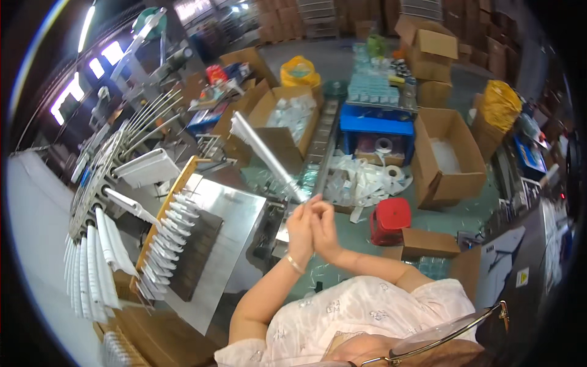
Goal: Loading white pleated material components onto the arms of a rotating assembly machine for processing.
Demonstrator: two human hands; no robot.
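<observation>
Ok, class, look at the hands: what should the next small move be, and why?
Probably steady the long pale bundle at its lower end with the left hand before swinging it anywhere: the right hand meets the left there, while the rest of the bundle extends forward and left with no hand under it.

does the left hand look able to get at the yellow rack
Probably yes, with a lean: the metal table leaves the left hand an open way toward the yellow rack, though shiny white pieces line its near side and the hand holds a pale stick.
</observation>
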